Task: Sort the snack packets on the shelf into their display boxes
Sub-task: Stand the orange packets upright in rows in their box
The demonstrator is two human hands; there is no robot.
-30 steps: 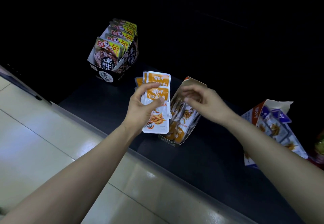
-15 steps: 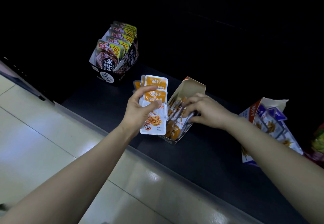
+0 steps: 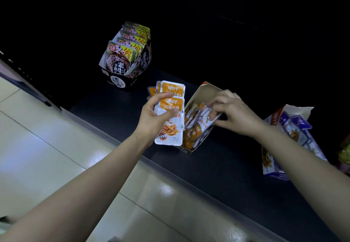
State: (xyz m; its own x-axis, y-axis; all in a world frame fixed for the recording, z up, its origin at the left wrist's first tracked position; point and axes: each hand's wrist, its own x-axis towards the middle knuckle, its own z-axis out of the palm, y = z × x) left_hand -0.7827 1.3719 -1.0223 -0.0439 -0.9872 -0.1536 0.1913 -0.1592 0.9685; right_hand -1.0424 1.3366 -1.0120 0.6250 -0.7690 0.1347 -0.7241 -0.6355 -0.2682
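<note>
My left hand [image 3: 154,114] grips a fanned stack of orange-and-white snack packets [image 3: 170,126] just above the dark shelf. Right beside them stands an open orange display box [image 3: 200,97] with several matching packets [image 3: 195,128] leaning inside. My right hand [image 3: 233,112] reaches into that box from the right, its fingers pinching the top of a packet in it.
A black display box [image 3: 121,82] full of green-labelled packets stands at the back left. A blue-and-white box [image 3: 284,139] of packets lies tilted at the right. The dark shelf [image 3: 227,175] has a pale front edge; tiled floor lies below left.
My right hand has moved from the box's upper flap down into the box and now pinches a packet there. My left hand has kept holding its stack nearly still.
</note>
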